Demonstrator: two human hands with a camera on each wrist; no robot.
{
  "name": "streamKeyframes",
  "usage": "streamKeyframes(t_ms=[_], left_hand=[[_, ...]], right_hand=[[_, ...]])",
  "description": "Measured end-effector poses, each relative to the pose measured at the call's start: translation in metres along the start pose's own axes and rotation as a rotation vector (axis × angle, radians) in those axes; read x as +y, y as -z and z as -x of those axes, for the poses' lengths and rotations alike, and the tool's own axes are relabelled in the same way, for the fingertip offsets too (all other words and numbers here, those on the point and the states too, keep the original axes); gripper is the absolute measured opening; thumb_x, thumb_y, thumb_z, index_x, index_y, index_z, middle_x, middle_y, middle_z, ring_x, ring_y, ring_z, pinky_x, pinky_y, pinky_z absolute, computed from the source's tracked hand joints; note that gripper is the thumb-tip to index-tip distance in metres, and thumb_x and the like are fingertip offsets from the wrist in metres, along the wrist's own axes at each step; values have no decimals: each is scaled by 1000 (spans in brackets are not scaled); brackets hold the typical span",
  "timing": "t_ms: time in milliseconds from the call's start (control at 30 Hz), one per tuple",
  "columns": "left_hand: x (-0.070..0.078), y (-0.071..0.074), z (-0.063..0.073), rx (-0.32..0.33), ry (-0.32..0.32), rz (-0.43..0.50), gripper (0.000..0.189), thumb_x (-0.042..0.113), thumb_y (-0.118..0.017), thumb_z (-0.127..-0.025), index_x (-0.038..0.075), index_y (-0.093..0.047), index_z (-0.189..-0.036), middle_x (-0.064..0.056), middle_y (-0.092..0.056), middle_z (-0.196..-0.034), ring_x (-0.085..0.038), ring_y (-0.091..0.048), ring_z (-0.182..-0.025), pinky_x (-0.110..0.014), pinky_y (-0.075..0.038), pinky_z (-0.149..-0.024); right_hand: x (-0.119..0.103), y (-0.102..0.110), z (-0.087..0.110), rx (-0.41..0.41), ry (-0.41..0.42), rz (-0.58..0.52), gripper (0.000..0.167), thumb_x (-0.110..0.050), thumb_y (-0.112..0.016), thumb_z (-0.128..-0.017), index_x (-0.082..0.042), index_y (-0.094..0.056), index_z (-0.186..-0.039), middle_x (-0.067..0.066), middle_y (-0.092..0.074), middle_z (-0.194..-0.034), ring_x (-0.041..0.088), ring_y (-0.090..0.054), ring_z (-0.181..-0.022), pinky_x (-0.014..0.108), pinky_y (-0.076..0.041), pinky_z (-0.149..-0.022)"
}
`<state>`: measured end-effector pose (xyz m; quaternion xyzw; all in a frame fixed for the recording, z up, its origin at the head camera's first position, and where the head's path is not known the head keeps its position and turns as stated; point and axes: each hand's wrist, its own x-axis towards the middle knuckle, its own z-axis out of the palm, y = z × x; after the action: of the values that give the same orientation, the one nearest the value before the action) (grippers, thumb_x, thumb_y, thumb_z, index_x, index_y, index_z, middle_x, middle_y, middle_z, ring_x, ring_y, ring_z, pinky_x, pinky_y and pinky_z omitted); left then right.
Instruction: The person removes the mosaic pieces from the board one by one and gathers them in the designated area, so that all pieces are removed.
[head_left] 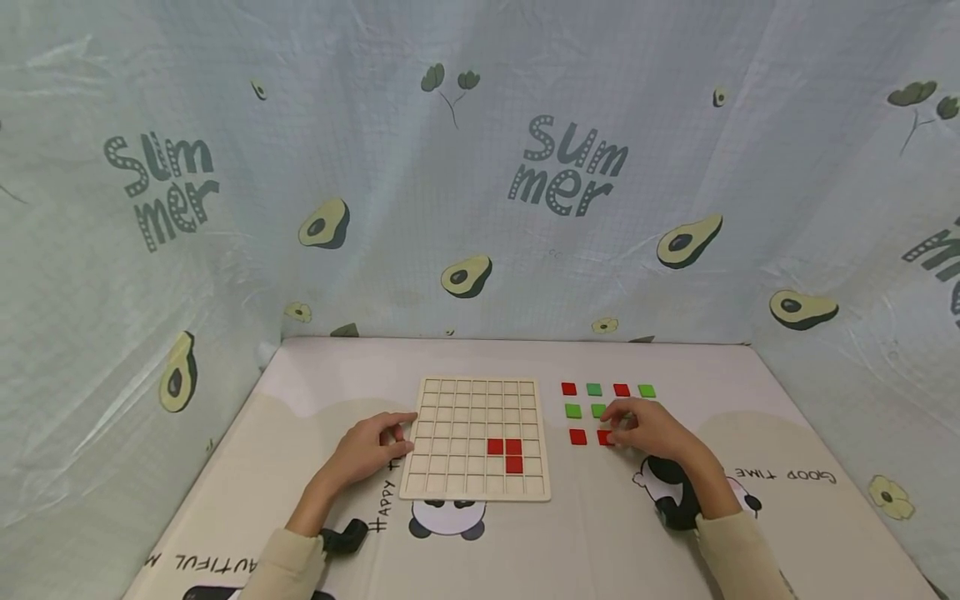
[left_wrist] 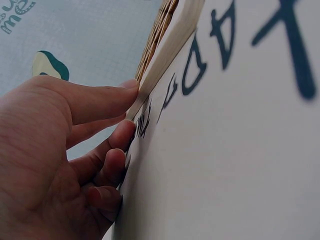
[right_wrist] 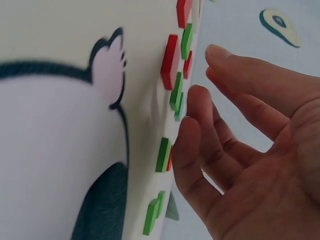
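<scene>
A pale wooden grid board lies on the table with three red tiles in it, two side by side and one below the right one. My left hand rests at the board's left edge, thumb and forefinger spread along it. In the left wrist view, the thumb touches the board's wooden side. Over the loose tiles to the right hovers my right hand, its thumb and forefinger apart with nothing between them. Closest to its fingertips is a red tile; a green tile lies just beyond, and the hand hides part of the rows.
Another red tile and a green tile lie between the board and the hand. Farther back, a row holds red, teal and light green tiles, including a teal one. A printed curtain encloses the table's back and sides.
</scene>
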<state>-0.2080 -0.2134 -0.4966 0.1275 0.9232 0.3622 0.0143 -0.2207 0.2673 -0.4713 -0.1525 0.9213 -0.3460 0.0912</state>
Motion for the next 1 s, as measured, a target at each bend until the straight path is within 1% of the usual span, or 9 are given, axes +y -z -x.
streamKeyframes(t_ms=[200, 300, 433, 600, 833, 900, 1000], left_hand=[[0, 0, -1, 1, 0, 3, 46, 22, -77, -92, 11, -68, -136, 5, -62, -88, -7, -47, -68, -24, -37, -64], [-1, 0, -1, -2, 0, 4, 46, 22, -77, -92, 11, -68, -136, 5, -62, -88, -8, -47, -68, -24, -37, -64], [-1, 0, -1, -3, 4, 0, 46, 21, -77, -92, 12, -68, -136, 5, -62, -88, -8, -48, -69, -24, -37, -64], [0, 0, -2, -5, 12, 3, 46, 22, -77, -92, 13, -68, -136, 5, -62, -88, -9, -48, -69, -24, -37, -64], [-1, 0, -2, -4, 1, 6, 45, 20, -77, -92, 12, -68, -136, 5, -62, -88, -10, -49, -70, -25, -37, -64], [-1, 0, -2, -6, -3, 7, 46, 20, -76, -92, 12, -68, -137, 5, -62, -88, -10, -49, -70, -24, -38, -64], [-3, -1, -2, -10, -4, 7, 46, 20, -76, -93, 12, -67, -137, 4, -63, -88, -9, -49, -70, -24, -38, -64]], right_hand=[[-11, -2, -5, 25, 59, 21, 22, -7, -73, -91, -6, -72, -113, 6, -67, -101, 15, -59, -75, 26, -51, -64], [-18, -7, -11, 11, 96, 21, 23, -10, -74, -92, -5, -71, -114, 7, -68, -101, 12, -58, -73, 26, -51, -63], [-32, -17, -19, -5, 127, 2, 25, -10, -73, -92, -5, -70, -117, 7, -67, -102, 11, -59, -70, 27, -51, -61], [-52, -32, -29, -26, 148, -13, 25, -13, -75, -93, -8, -71, -118, 4, -68, -102, 12, -60, -72, 26, -51, -62], [-81, -58, -44, -59, 253, -19, 30, -14, -76, -91, -5, -70, -119, 8, -70, -103, 10, -59, -76, 24, -52, -67], [-87, -66, -48, -74, 262, -23, 31, -16, -76, -91, -7, -70, -121, 6, -69, -103, 10, -60, -76, 24, -51, -68], [-92, -79, -55, -103, 266, -7, 31, -18, -76, -92, -11, -70, -122, 1, -68, -103, 9, -59, -78, 24, -51, -70]])
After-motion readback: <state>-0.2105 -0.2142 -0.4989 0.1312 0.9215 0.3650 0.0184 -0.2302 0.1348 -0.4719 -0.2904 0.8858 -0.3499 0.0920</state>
